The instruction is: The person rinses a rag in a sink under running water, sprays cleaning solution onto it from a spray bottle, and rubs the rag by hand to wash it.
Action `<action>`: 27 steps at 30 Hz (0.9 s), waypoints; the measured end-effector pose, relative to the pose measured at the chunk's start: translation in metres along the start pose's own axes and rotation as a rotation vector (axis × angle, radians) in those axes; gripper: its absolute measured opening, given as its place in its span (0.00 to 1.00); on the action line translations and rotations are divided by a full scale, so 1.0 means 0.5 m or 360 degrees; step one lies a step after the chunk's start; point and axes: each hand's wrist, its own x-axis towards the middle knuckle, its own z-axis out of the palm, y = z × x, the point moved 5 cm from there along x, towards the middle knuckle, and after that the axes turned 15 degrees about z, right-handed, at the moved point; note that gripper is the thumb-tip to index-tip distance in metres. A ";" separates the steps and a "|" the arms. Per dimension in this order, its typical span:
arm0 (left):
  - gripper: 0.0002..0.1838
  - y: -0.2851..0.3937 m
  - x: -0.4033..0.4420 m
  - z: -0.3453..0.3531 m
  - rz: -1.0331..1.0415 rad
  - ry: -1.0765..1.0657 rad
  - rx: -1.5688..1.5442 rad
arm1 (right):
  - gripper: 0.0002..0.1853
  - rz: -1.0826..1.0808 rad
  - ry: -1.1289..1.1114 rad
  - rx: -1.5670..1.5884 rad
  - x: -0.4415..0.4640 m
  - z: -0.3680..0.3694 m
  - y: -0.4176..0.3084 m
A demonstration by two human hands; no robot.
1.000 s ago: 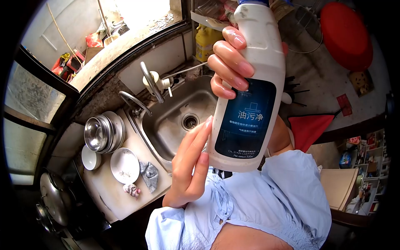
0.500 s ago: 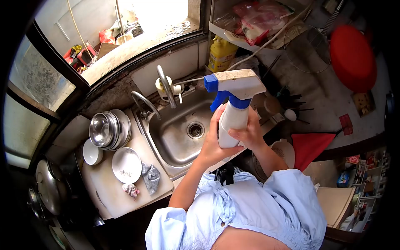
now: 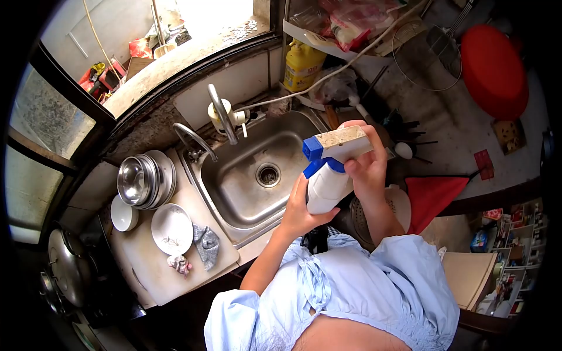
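Note:
A white spray bottle (image 3: pixel 325 188) with a blue-and-white trigger head (image 3: pixel 341 143) is held up in front of my chest, over the sink's right front side. My left hand (image 3: pixel 301 213) is wrapped round the bottle's body, low down. Around the back of the trigger head curl the fingers of my right hand (image 3: pixel 369 158), with the thumb near the collar. The nozzle points left, and dirt specks cover the top of the head. Beneath and to the left lies the steel sink (image 3: pixel 234 196) with its drain (image 3: pixel 268 174) showing.
Left of the sink, a white board (image 3: pixel 140 257) carries stacked steel bowls (image 3: pixel 136 180), a white plate (image 3: pixel 171 229) and a grey cloth (image 3: pixel 206 247). Two taps (image 3: pixel 221 114) arch over the sink. A yellow jug (image 3: pixel 303 65) stands behind; a red basin (image 3: pixel 494 73) is at right.
My right hand has moved from the bottle's body up to the trigger head. The bottle has come lower and closer to my body, while the view has shifted slightly.

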 end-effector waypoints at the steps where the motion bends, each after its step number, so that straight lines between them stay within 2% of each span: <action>1: 0.39 -0.001 -0.003 0.001 -0.0018 0.0001 -0.0039 | 0.22 0.0001 0.0001 0.0002 -0.001 0.001 0.001; 8: 0.40 0.001 -0.014 -0.010 0.0088 0.0094 0.0131 | 0.24 -0.0099 -0.0170 -0.0127 0.001 0.022 -0.015; 12: 0.41 -0.016 -0.031 -0.012 -0.0027 0.0047 0.0205 | 0.26 -0.0113 -0.0288 -0.0077 0.001 0.031 -0.015; 16: 0.42 -0.027 -0.044 -0.022 -0.0068 0.0193 0.0419 | 0.24 -0.0112 -0.0165 -0.0012 -0.003 0.042 -0.026; 19: 0.41 -0.040 -0.056 -0.025 -0.0182 0.0160 0.0421 | 0.24 -0.0034 -0.0196 0.0017 0.000 0.042 -0.020; 21: 0.41 -0.026 -0.046 -0.033 -0.0106 0.0149 0.0434 | 0.24 -0.0057 -0.0296 0.0059 0.004 0.039 -0.005; 23: 0.41 -0.019 -0.043 -0.035 -0.0029 0.0140 0.0449 | 0.24 -0.0058 -0.0267 0.0063 0.007 0.049 -0.012; 27: 0.41 -0.029 -0.053 -0.030 -0.0146 0.0138 0.0360 | 0.23 -0.0047 -0.0209 0.0043 0.011 0.049 -0.007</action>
